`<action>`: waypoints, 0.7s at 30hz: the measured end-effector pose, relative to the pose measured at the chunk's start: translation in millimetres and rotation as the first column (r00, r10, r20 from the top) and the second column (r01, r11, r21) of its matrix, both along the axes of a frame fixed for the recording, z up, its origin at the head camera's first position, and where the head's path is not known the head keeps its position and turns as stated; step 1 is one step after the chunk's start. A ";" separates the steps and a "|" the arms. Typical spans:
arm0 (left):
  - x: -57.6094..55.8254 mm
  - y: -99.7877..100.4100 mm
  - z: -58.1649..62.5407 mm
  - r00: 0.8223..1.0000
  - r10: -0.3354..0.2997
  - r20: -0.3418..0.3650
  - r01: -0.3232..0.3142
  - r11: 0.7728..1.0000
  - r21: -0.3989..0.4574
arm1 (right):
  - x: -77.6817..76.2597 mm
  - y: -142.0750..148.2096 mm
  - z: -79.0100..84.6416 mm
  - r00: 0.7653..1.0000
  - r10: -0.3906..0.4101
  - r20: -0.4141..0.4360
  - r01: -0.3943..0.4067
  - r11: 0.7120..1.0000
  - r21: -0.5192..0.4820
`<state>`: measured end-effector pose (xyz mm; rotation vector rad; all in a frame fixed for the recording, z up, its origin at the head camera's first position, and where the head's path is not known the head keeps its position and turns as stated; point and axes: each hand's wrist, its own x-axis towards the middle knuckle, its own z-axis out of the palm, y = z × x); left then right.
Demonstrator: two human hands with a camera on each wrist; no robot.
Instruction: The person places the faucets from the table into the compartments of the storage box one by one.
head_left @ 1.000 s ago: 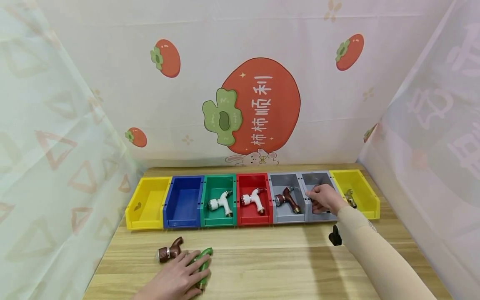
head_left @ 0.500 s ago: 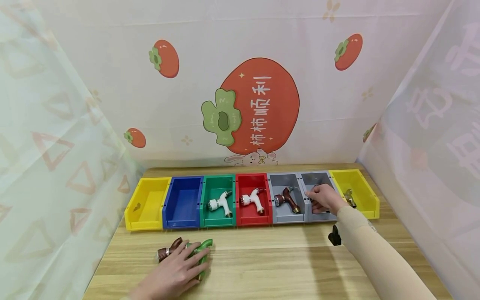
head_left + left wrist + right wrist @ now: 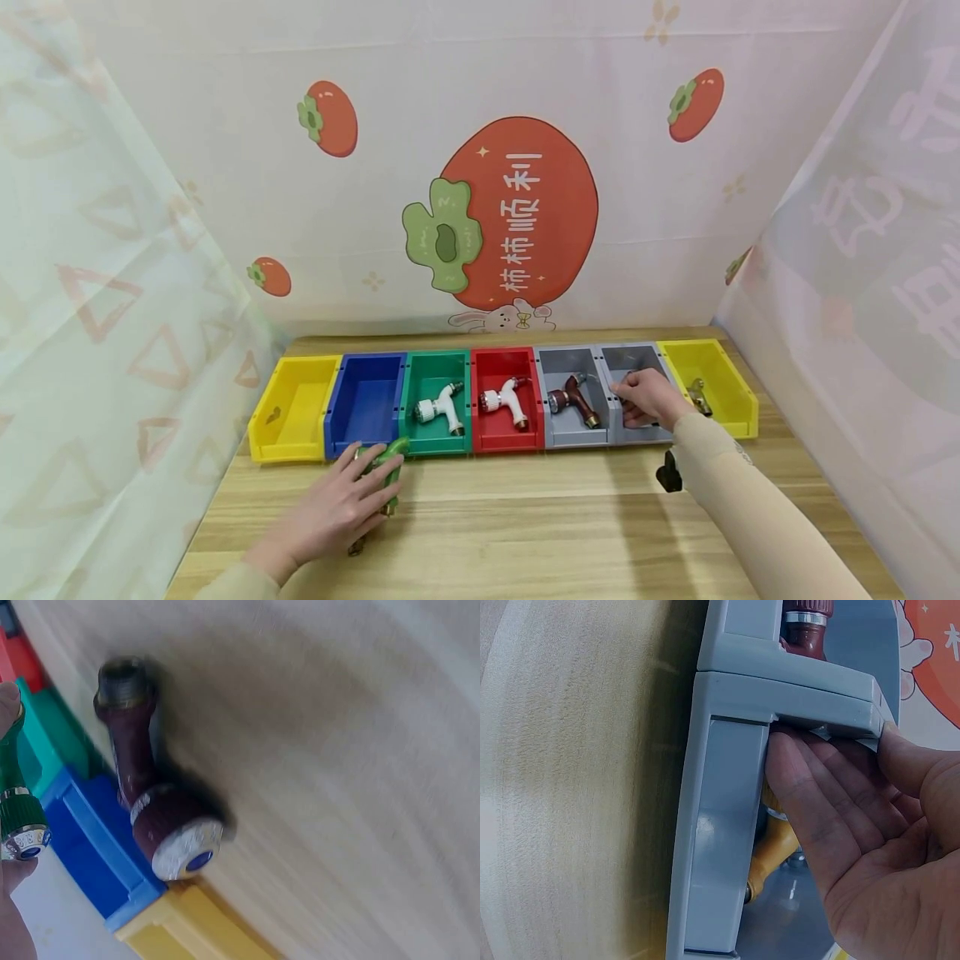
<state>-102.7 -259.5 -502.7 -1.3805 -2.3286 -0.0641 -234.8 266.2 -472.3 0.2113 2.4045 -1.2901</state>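
My left hand (image 3: 337, 504) grips a green tap (image 3: 393, 475) just in front of the blue bin (image 3: 366, 449). In the left wrist view, the thumb and a finger lie at either end of that tap (image 3: 21, 802). A dark brown tap (image 3: 139, 761) lies on the table below this hand, which hides most of it from the head view. My right hand (image 3: 652, 398) pinches the side wall of the right-hand grey bin (image 3: 724, 832), thumb outside and fingers inside. Behind those fingers, a yellow-brown tap (image 3: 772, 851) lies in the bin, partly hidden.
The bins stand side by side along the table's back. White taps lie in the green bin (image 3: 439, 446) and red bin (image 3: 507, 442), a brown tap (image 3: 576, 402) in the other grey bin. A brass tap (image 3: 699, 397) lies in the right yellow bin (image 3: 731, 425).
My left hand has moved forward and slightly left with the green tap, from beside the brown tap up to the blue bin. The right hand stays on the grey bin.
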 end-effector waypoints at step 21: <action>-47.4 -20.7 10.5 0.990 0.138 -0.018 -0.138 0.990 0.022 | 1.5 -1.5 -0.5 1.000 -0.010 -0.002 0.010 1.000 0.020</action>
